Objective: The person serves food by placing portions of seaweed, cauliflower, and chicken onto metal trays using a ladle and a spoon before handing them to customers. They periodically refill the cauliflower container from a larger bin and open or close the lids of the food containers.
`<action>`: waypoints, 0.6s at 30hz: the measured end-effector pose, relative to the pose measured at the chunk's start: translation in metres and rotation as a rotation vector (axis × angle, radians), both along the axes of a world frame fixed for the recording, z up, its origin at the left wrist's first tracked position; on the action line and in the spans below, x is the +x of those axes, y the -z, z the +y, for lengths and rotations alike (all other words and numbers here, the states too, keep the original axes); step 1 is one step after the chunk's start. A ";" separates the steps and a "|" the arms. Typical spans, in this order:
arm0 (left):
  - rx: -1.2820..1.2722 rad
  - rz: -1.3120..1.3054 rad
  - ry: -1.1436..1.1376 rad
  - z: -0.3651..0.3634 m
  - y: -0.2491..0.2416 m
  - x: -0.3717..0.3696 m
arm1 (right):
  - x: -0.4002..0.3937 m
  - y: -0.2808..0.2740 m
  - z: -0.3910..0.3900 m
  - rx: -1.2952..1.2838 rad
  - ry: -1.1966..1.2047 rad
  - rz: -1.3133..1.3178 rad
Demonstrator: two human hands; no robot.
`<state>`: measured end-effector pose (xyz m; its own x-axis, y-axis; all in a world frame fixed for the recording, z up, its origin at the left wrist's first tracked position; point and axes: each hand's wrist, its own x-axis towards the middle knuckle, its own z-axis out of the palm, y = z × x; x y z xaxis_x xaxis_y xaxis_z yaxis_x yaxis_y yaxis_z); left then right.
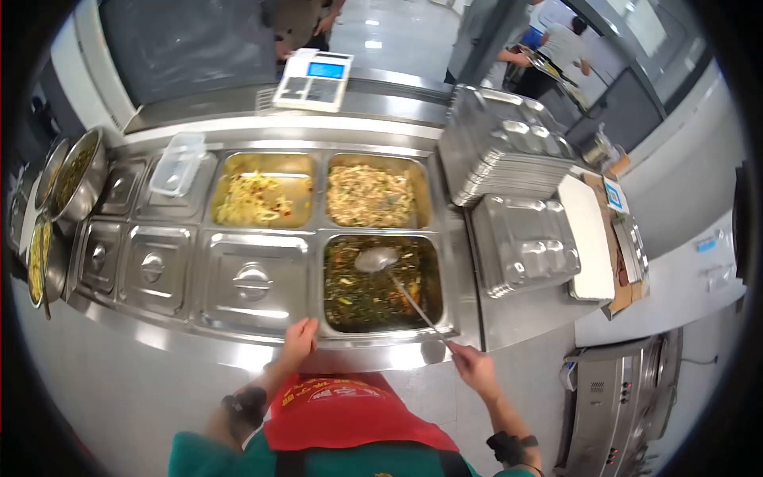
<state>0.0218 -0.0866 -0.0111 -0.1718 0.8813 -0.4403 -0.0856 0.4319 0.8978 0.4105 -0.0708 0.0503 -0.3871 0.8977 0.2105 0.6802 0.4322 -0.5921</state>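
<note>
My right hand [474,370] is wrapped round the long handle of a metal ladle [376,258]. The ladle's bowl lies over the dark soup with green leaves in the front right steel pan [324,312], and its handle slants across the pan's right front corner. At the counter's front edge, left of that pan, my left hand [300,340] is closed with the fingers curled in and nothing showing in them. Just beyond it sits a lidded pan, its steel lid [253,282] topped by a round recessed handle.
Behind are pans of yellow cabbage [253,199] and chopped meat mix [370,195]. Stacked steel trays [509,151] stand at right; a clear plastic box [178,164] rests on a lid. A scale [314,81] sits on the back ledge, with people beyond. Large bowls [79,179] stand left.
</note>
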 end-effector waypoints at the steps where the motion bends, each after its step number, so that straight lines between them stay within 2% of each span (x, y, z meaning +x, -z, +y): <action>1: -0.020 -0.003 0.022 0.002 0.008 0.021 | 0.009 0.004 -0.002 -0.091 0.101 -0.160; 3: -0.032 -0.030 0.054 0.011 0.014 0.062 | 0.019 0.036 0.013 -0.078 0.136 -0.253; 5: -0.019 -0.078 0.075 0.023 0.005 0.098 | 0.024 0.025 0.028 -0.258 0.049 -0.253; 7: 0.025 -0.137 0.090 0.034 0.003 0.122 | 0.055 0.000 0.071 0.175 -0.088 -0.149; 9: 0.033 -0.208 0.092 0.041 -0.008 0.140 | 0.099 -0.022 0.118 0.119 0.347 -0.200; 11: -0.003 -0.238 0.159 0.050 -0.013 0.153 | 0.144 -0.040 0.162 0.484 0.426 -0.453; 13: -0.032 -0.211 0.223 0.061 -0.035 0.179 | 0.200 -0.009 0.194 0.119 0.215 -0.285; 16: 0.000 -0.239 0.311 0.081 -0.054 0.202 | 0.209 -0.045 0.196 -0.092 0.077 -0.408; 18: -0.040 -0.244 0.363 0.092 -0.069 0.218 | 0.209 -0.060 0.188 0.038 0.075 -0.239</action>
<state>0.2398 0.0058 0.0580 0.2588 0.8468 -0.4647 -0.1293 0.5071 0.8521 0.6197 0.1176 0.1103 -0.3627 0.9190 0.1547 0.8299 0.3940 -0.3951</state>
